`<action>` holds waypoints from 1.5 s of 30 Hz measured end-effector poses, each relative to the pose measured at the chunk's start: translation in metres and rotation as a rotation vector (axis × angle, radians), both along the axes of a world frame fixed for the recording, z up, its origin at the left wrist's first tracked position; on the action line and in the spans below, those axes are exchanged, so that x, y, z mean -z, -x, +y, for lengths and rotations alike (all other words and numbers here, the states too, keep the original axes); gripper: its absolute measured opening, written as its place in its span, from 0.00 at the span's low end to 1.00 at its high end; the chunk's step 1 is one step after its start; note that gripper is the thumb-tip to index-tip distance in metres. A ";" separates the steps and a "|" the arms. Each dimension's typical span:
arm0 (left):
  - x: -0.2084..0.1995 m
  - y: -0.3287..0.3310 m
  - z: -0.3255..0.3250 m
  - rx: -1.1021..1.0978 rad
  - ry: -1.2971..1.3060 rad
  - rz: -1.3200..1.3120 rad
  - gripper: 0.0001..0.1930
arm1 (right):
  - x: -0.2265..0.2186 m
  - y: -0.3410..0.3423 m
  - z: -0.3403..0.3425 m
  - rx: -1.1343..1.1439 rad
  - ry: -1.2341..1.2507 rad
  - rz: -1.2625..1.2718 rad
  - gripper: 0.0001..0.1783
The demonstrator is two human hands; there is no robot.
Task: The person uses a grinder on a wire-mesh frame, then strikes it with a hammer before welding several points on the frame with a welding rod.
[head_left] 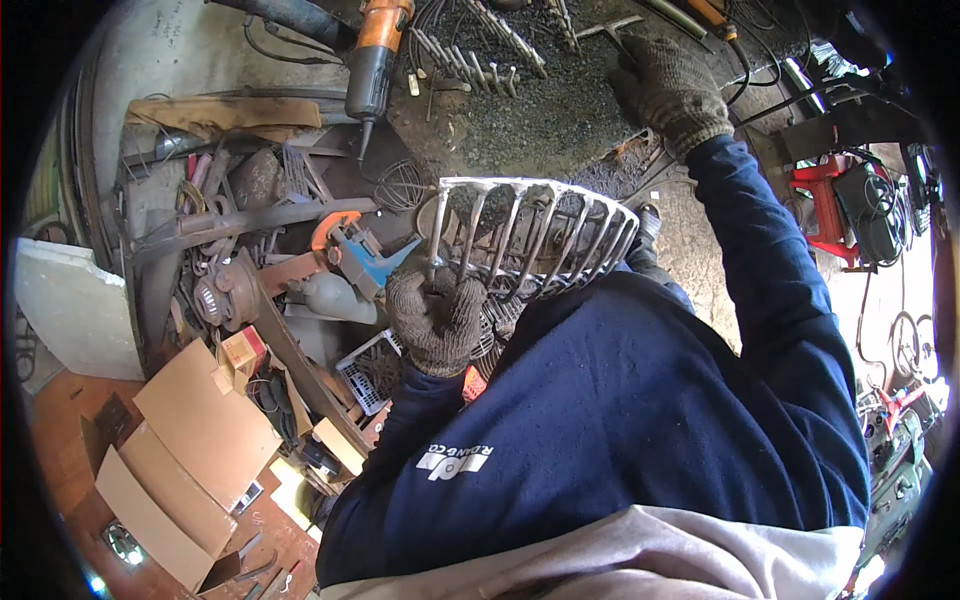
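Note:
A curved welded metal rack (520, 235), with several bars between two long edges, stands tilted in front of my body. My left hand (437, 325), in a grey-brown knitted glove, is closed on its lower left corner. My right hand (675, 90), gloved the same way, reaches to the far right of the dark, gritty worktop (500, 130). Its fingers are curled around the handle of a slim metal hammer (612, 28) with a T-shaped head. The grip itself is partly hidden by the glove.
An orange and black power tool (378, 60) hangs over the worktop's left side. Short metal rods (465, 65) stand at the back. Scrap metal, a blue clamp-like tool (370, 255) and cardboard boxes (190, 430) crowd the left. A red-framed machine (830, 210) stands right.

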State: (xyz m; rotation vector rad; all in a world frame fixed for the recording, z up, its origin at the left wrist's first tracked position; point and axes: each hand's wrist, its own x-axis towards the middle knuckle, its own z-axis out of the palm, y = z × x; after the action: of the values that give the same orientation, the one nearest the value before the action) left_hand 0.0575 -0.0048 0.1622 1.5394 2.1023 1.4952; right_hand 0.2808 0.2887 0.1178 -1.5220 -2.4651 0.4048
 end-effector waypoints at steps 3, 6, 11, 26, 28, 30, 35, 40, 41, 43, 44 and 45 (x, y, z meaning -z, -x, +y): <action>0.001 0.001 -0.003 0.027 -0.048 0.135 0.17 | 0.007 0.002 0.005 -0.016 -0.006 -0.017 0.33; 0.002 -0.002 -0.002 0.009 -0.061 0.028 0.18 | 0.014 -0.001 0.009 0.007 -0.016 0.034 0.34; 0.004 0.004 -0.007 0.027 -0.016 -0.020 0.18 | 0.014 0.000 0.013 0.032 0.070 0.046 0.35; 0.002 0.005 -0.017 0.038 0.036 -0.123 0.18 | 0.025 0.001 0.018 0.036 0.058 0.137 0.33; 0.001 0.005 -0.018 0.018 0.018 -0.020 0.20 | 0.027 0.001 0.018 0.062 0.071 0.152 0.33; -0.006 -0.004 -0.017 0.052 -0.002 -0.138 0.22 | 0.030 -0.001 0.020 0.069 0.066 0.148 0.33; -0.013 -0.014 -0.015 0.007 -0.018 -0.268 0.22 | 0.022 0.003 0.020 0.045 0.029 0.076 0.33; -0.018 -0.020 -0.005 -0.083 0.100 -0.224 0.19 | 0.011 -0.005 0.023 -0.011 0.087 0.105 0.32; -0.025 -0.025 0.000 -0.070 0.071 -0.124 0.16 | 0.011 -0.007 0.025 -0.028 0.100 0.115 0.32; -0.030 -0.027 0.003 -0.082 0.139 -0.089 0.16 | 0.013 -0.008 0.032 -0.049 0.130 0.130 0.33; -0.033 -0.028 0.003 -0.086 0.178 -0.074 0.15 | 0.016 -0.010 0.035 -0.058 0.149 0.135 0.33; -0.035 -0.030 0.004 -0.085 0.227 0.080 0.12 | 0.021 -0.013 0.036 -0.067 0.129 0.129 0.33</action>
State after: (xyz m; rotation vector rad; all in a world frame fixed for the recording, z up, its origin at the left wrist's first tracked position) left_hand 0.0875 -0.0013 0.1973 1.4661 2.3167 1.1866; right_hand 0.2938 0.3249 0.0965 -1.4141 -2.4363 0.6644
